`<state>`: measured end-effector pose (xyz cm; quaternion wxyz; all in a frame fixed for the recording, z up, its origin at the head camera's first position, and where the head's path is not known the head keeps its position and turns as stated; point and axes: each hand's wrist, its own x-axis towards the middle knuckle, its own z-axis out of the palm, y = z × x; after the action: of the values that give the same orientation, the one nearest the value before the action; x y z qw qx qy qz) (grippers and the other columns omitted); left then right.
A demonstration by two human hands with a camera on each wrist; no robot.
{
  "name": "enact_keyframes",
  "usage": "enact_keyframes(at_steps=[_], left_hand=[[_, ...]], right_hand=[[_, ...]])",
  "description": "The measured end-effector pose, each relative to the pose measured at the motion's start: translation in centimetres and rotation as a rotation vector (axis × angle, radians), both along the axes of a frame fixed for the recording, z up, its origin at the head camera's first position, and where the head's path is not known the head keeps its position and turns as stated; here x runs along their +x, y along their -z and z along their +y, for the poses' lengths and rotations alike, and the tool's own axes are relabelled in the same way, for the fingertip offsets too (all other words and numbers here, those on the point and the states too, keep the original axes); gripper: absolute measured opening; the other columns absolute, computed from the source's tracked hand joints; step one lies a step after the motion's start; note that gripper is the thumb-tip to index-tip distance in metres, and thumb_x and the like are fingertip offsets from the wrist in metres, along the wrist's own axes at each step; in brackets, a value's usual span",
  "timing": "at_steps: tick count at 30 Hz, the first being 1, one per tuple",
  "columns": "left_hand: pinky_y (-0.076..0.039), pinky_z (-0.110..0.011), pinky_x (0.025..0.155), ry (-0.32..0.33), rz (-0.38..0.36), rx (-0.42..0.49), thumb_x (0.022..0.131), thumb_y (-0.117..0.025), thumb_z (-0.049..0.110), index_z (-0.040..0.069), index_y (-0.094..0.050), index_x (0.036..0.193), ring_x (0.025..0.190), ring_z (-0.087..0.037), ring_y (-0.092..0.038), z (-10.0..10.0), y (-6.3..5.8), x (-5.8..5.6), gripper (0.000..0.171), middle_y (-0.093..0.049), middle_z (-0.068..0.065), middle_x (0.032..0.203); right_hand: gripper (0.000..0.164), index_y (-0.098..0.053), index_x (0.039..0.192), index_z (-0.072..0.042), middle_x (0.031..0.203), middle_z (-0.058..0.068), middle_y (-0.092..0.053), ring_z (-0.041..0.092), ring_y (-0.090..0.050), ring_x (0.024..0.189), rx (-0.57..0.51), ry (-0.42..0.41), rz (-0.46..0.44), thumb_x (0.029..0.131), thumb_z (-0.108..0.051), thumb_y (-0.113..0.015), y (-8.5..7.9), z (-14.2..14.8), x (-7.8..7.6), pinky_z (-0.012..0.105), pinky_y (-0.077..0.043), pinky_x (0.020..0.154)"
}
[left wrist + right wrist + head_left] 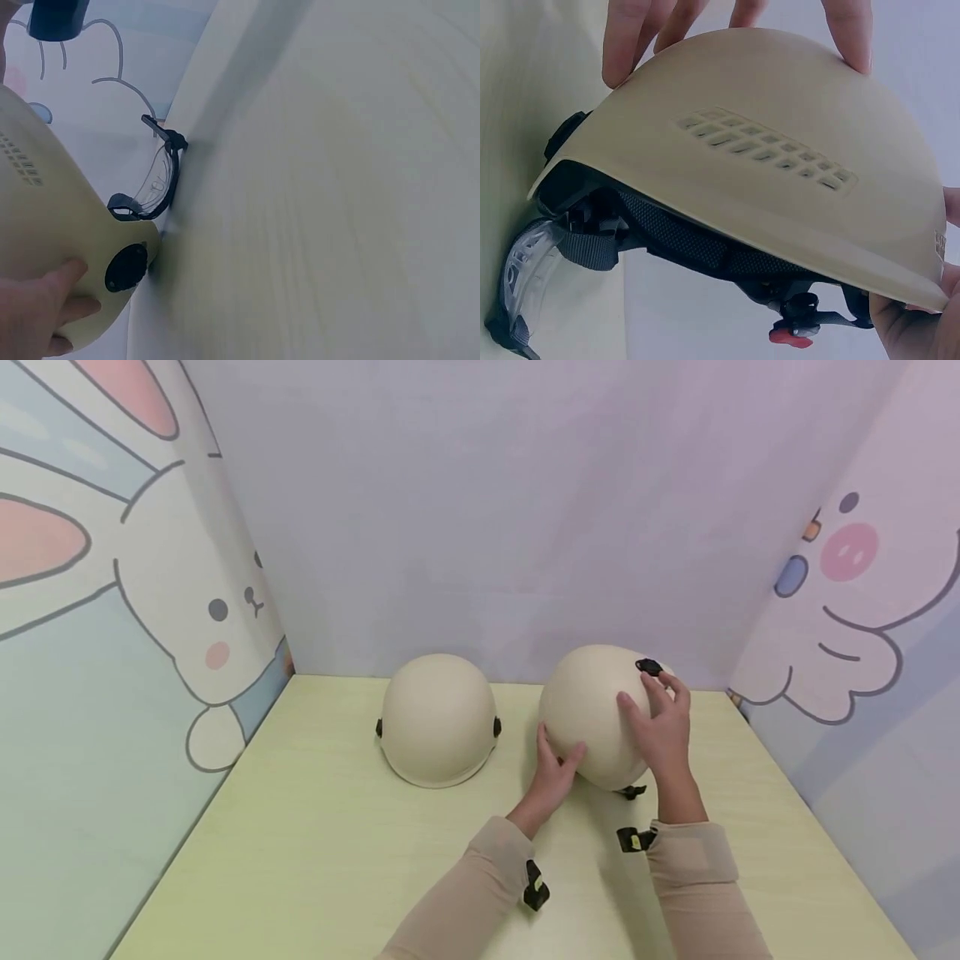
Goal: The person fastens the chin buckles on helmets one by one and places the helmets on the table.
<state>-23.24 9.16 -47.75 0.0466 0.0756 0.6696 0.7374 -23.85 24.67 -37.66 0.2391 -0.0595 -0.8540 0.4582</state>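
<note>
**Two-Handed Support of the Tilted Cream, Dome-Shaped Hard-Shell Helmet (588, 693)**

We locate the tilted helmet at the far right of the pale yellow-green tabletop (322, 852), right of, and apart from, a second cream, dome-shaped helmet (438, 718), which sits upright. We cannot tell whether the tilted shell's low edge bears on the surface.

The bare left hand (555, 777) grips the shell's left flank, fingers spread and bent to the curve. The bare right hand (663, 727) grasps the upper right side by the rim. We judge that these opposed grips share the weight and steady the tilt, since a smooth dome offers little purchase.

The shell looks like rigid, matte plastic, pierced by rows of small slanted vents (769, 154). A round black side disc (126, 268) shows near the low edge. Beneath the rim we find a dark, mesh-textured lining (705, 244), a woven grey strap (592, 251), a curved, clear chin cup (532, 262) and a red buckle tab (790, 339).
</note>
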Motion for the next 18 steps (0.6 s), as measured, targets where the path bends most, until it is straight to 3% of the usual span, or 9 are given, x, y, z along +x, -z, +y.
enact_keyframes(at_steps=[5, 12, 18], left_hand=[[-0.024, -0.052, 0.109, -0.012, 0.033, -0.040, 0.098, -0.054, 0.047, 0.017, 0.003, 0.157, 0.142, -0.036, -0.018, -0.3, -0.2, -0.1, 0.087, -0.005, -0.014, 0.160], [-0.029, -0.065, 0.100, -0.014, 0.154, -0.313, 0.096, -0.045, 0.060, 0.026, 0.000, 0.158, 0.137, -0.048, -0.022, -1.2, -1.2, -0.9, 0.084, 0.005, -0.011, 0.161], [-0.034, -0.068, 0.094, 0.014, 0.192, -0.422, 0.094, -0.040, 0.067, 0.034, 0.002, 0.157, 0.135, -0.051, -0.025, -1.6, -2.3, -1.6, 0.082, 0.012, -0.007, 0.161]], right_hand=[[0.058, -0.051, 0.141, -0.002, 0.151, 0.014, -0.027, 0.039, -0.026, 0.137, -0.002, -0.015, 0.006, 0.092, -0.026, -0.069, -0.1, -0.3, 0.0, 0.058, -0.028, 0.106], [0.063, -0.043, 0.147, -0.003, 0.155, 0.011, -0.025, 0.038, -0.025, 0.139, 0.041, -0.012, -0.008, 0.095, -0.033, -0.063, 0.2, -0.1, 0.2, 0.059, -0.026, 0.106], [0.066, -0.038, 0.149, -0.003, 0.158, 0.008, -0.023, 0.036, -0.022, 0.142, 0.051, -0.001, 0.017, 0.096, -0.033, -0.061, 0.8, -0.1, 0.2, 0.057, -0.023, 0.108]])
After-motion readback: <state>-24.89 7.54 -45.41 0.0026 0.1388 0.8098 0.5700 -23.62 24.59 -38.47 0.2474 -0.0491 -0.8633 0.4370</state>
